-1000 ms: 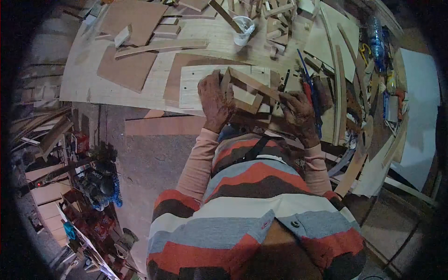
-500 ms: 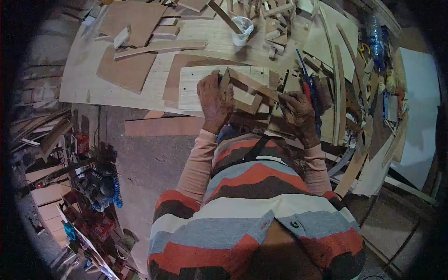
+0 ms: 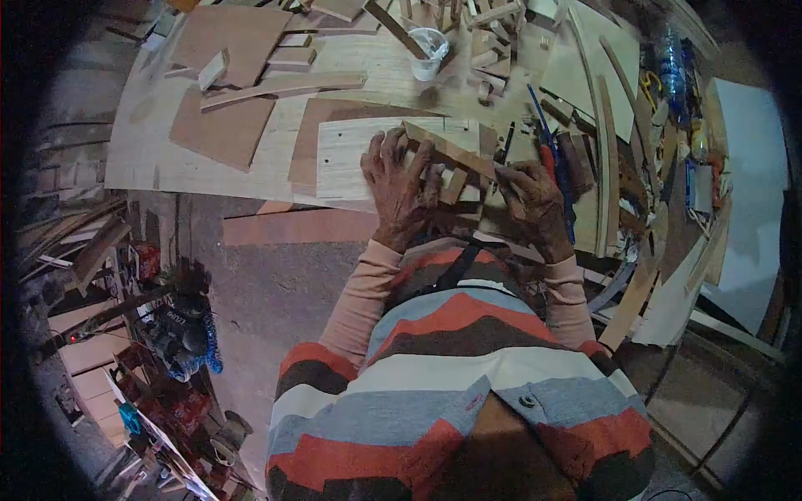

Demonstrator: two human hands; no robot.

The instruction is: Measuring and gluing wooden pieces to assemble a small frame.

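A small frame of joined wooden strips (image 3: 451,150) lies tilted over a pale wooden board (image 3: 342,163) with small dark holes, near the bench's front edge. My left hand (image 3: 403,185) is bent over the frame's left part, its fingers curled on the strips and hiding that corner. At the far strip's right end, the fingers of my right hand (image 3: 533,200) are closed on the wood; their tips are partly hidden. Beneath the pale board is a brown panel (image 3: 305,134).
A white plastic cup (image 3: 426,68) holding a stick stands at the back. Brown panels (image 3: 221,129) and a long strip (image 3: 284,88) lie left. To the right are a blue-and-red tool (image 3: 547,154), a dark pen-like tool (image 3: 510,140), wood strips (image 3: 603,167) and a clear bottle (image 3: 671,58).
My left hand has slid right and across the frame, now covering more of its middle. The frame has turned slightly, while my right hand stays at its right end.
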